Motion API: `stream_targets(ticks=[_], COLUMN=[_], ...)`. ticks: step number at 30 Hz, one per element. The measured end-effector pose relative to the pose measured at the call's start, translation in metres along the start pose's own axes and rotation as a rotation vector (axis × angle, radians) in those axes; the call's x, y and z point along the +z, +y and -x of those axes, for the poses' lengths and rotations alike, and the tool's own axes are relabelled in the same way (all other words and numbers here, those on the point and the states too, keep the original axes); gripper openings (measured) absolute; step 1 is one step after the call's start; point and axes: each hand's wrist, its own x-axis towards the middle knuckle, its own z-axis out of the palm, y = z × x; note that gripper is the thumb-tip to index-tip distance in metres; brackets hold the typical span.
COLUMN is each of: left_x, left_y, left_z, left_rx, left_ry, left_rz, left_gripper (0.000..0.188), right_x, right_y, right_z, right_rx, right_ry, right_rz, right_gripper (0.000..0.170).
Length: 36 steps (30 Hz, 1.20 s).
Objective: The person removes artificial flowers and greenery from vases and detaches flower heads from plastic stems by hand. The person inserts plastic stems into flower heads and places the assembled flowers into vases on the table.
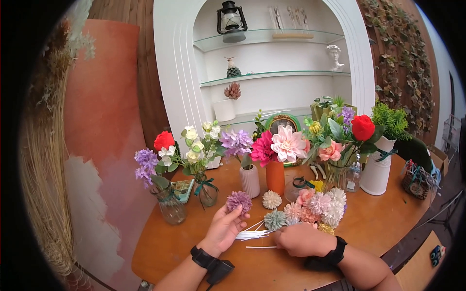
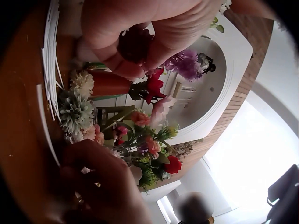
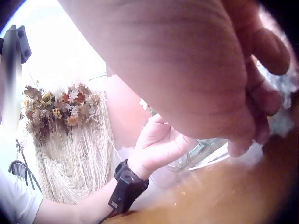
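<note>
Left hand (image 1: 222, 230) pinches a purple flower (image 1: 239, 201), likely light, soft and best held from beneath, above the desk (image 1: 383, 216) at 11 o'clock from white sticks (image 1: 251, 234), as the right hand (image 1: 303, 239) grips a lone stick (image 1: 259, 247).

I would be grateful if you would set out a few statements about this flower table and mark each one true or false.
1. The left hand holds a purple pom-pom flower. True.
2. In the head view, the orange vase stands left of the pale pink ribbed vase. False: it stands to the right of it.
3. The white pitcher has a dark green ribbon on it. True.
4. The right hand touches the white pitcher. False: it is low over the table, its fingers at one end of a white stick.
5. A black lantern stands on the upper glass shelf. True.
</note>
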Motion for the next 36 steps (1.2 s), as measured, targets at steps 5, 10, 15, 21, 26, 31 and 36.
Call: stream_targets(ticks=[5,10,15,21,26,31,36], left_x=[-0.005,0.0,0.011,0.017,0.008,0.013,0.018], left_y=[0.0,-0.007,-0.011,-0.008,-0.015,-0.014,-0.012], left_z=[-0.001,-0.001,0.001,0.005,0.002,0.004,0.007], left_rx=[-0.025,0.029,0.118,0.041,0.11,0.128,0.186], left_ry=[0.013,-0.003,-0.022,-0.001,-0.027,-0.012,-0.001], left_rz=[0.044,-0.008,-0.112,0.128,-0.019,-0.15,-0.221], left_gripper=[0.026,0.032,0.038,0.038,0.038,0.045,0.045], right_x=[-0.031,-0.037,-0.015,-0.009,-0.013,-0.016,-0.012], right_y=[0.011,0.007,0.006,0.0,-0.009,-0.011,-0.01], right_z=[0.008,0.014,0.014,0.014,0.017,0.021,0.02], right_rx=[-0.094,-0.081,-0.046,-0.053,-0.116,-0.145,-0.223], right_ry=[0.207,0.27,0.396,0.373,0.431,0.451,0.491], right_rz=[-0.351,-0.622,-0.847,-1.011,-0.981,-0.962,-1.054], right_gripper=[0.016,0.021,0.018,0.018,0.018,0.019,0.017])
